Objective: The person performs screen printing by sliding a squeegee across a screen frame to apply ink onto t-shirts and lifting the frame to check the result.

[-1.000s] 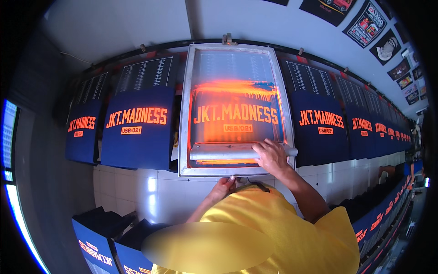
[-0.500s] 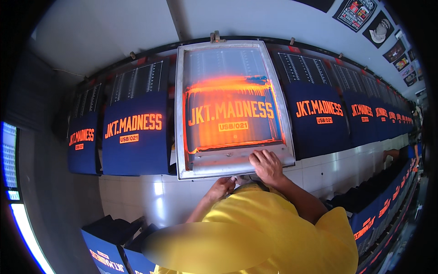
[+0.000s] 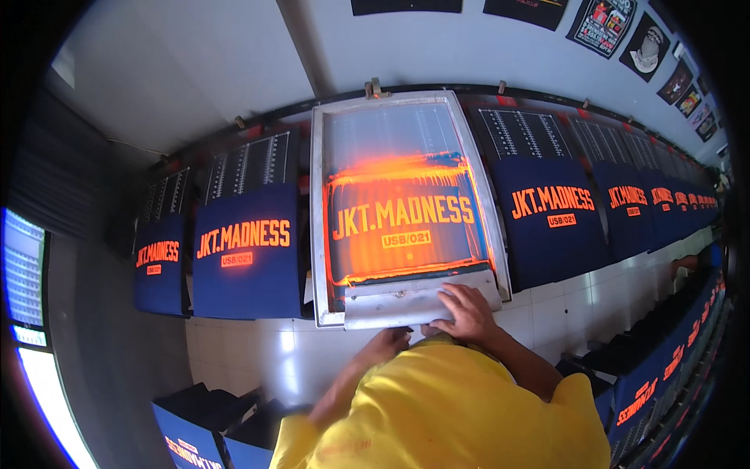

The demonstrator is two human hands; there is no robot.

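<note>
A metal-framed printing screen (image 3: 318, 203) lies in front of me, with glowing orange ink (image 3: 391, 167) smeared across its mesh around a lettered stencil. At its near end a wide silver squeegee (image 3: 383, 306) rests, tilted, along the frame. My right hand (image 3: 467, 313) is closed on the squeegee's right part, thumb on the near side. Just below the near edge, close to my body, my left hand (image 3: 384, 345) is curled with its fingers drawn together. Whatever it may hold is hidden.
Navy cloth pieces with orange lettering lie on boards left (image 3: 246, 277) and right (image 3: 551, 246) of the screen, along a rail. A second row of printed navy pieces (image 3: 648, 375) stands behind me at right, with more (image 3: 187, 438) at lower left. Posters (image 3: 601, 27) hang on the wall.
The squeegee has shifted right and tilted off the frame's near end, with my right hand on it. My left hand has stayed below the edge. The whole view has dropped slightly.
</note>
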